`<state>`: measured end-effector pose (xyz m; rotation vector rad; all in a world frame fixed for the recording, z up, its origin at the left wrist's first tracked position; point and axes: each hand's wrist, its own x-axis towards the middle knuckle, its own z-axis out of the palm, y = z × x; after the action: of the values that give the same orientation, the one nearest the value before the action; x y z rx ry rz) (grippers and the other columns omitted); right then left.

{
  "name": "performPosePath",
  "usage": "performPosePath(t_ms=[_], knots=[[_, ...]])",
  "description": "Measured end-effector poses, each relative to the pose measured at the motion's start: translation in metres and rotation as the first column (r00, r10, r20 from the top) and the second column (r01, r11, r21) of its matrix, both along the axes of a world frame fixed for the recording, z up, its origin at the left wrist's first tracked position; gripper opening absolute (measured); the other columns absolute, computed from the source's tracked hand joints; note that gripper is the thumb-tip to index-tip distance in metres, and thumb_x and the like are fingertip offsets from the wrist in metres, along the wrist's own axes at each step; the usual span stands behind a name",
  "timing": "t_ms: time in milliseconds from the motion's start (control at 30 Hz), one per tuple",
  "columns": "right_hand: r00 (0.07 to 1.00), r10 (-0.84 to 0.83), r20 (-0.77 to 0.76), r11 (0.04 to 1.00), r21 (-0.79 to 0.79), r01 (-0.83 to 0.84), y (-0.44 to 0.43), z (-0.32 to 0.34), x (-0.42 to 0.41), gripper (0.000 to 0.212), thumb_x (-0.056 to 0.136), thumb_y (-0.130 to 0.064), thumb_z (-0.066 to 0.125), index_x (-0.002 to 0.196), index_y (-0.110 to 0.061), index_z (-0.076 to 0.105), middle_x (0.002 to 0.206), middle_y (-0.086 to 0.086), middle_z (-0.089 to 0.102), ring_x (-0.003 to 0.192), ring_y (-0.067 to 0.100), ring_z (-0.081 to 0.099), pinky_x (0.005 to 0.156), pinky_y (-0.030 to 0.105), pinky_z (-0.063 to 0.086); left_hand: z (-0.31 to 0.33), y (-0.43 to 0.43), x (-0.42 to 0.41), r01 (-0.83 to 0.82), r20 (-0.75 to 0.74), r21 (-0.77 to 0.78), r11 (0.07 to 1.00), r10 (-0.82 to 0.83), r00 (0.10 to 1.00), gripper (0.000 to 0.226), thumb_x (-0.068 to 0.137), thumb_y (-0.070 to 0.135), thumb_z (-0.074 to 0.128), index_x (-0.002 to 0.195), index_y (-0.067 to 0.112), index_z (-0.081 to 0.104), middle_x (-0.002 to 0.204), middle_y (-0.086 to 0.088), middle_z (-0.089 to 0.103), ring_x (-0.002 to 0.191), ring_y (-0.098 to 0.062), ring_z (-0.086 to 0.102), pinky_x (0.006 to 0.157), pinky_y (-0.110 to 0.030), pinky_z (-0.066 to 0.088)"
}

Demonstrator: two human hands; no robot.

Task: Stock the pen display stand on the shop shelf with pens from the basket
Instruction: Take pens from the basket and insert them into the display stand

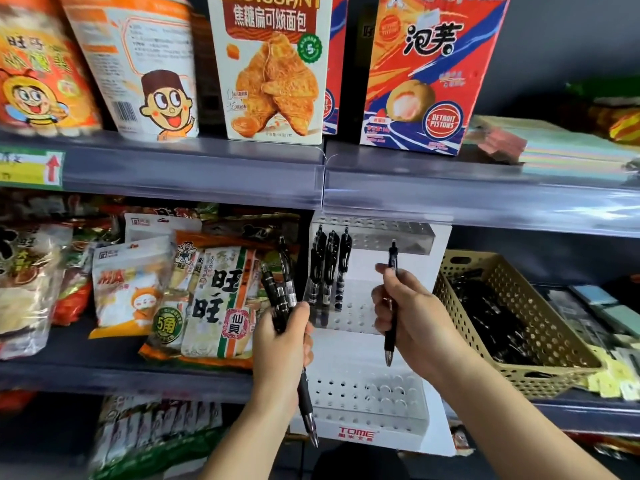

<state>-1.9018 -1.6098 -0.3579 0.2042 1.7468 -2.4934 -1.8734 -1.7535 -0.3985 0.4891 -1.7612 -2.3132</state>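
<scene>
**Head camera:** Two bare hands work at a white pen display stand (356,432) marked TOME. It stands on the lower shop shelf (121,374), between a heap of snack packets (214,299) on its left and a tan perforated basket (519,374) just beside its right edge. The stand carries three clear, hole-punched tiers.

At the left end of the top tier is a cluster of stocked pens (332,268), all black. They stand upright through the holes with their tips down at the middle tier. At least four can be counted; overlap leaves the exact number unsure.

The right hand (412,313) holds one single pen (393,254) upright in front of the stand, clicker up and tip down. Its grip pinches the barrel between thumb and fingers. The pen is to the right of the stocked cluster, its clicker end level with the top tier.

The left hand (282,344) has its grip curled round a bundle of pens (277,292), at least three black ones, in front of the stand's left edge. Their clicker ends fan out above the fist and one tip pokes out below it.

More loose pens (491,317) lie heaped in the basket, too dark and tangled to count. On the upper shelf (194,168), two boxes stand in clear view: a croissant box (273,64) and a red puff box (433,71).
</scene>
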Motion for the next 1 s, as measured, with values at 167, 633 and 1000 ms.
performPosePath(t_ms=[167,633,1000], knots=[[0.994,-0.102,-0.045,0.995,0.014,0.102,-0.002,0.009,-0.009,0.011,0.100,-0.017,0.041,0.092,-0.011,0.043,0.072,0.006,0.053,0.047,0.010,0.043,0.043,0.021,0.034,-0.011,-0.010,-0.015,-0.043,0.034,-0.059,0.997,0.046,0.998,0.015,0.090,0.015,0.060,0.079,0.012,0.049,0.049,0.004,0.039,0.040,-0.009,0.033,0.040,-0.021,0.027],[0.901,-0.220,-0.373,0.888,0.306,0.343,-0.013,0.019,-0.040,0.010,0.082,-0.015,0.070,0.092,-0.014,0.071,0.073,-0.004,0.069,0.061,0.004,0.063,0.056,0.017,0.051,-0.024,-0.011,-0.037,-0.024,0.100,-0.130,0.991,0.037,0.994,0.027,0.084,0.030,0.069,0.091,0.008,0.056,0.052,-0.001,0.051,0.046,-0.013,0.046,0.050,-0.026,0.036],[0.870,-0.104,-0.483,0.794,0.487,0.365,-0.018,0.011,-0.044,0.016,0.080,-0.017,0.072,0.094,-0.009,0.074,0.070,-0.001,0.069,0.069,0.018,0.065,0.078,0.043,0.056,-0.025,-0.010,-0.034,-0.018,0.089,-0.147,0.989,0.031,0.996,0.021,0.085,0.029,0.068,0.081,0.016,0.052,0.054,-0.001,0.051,0.046,-0.011,0.047,0.051,-0.026,0.037]])
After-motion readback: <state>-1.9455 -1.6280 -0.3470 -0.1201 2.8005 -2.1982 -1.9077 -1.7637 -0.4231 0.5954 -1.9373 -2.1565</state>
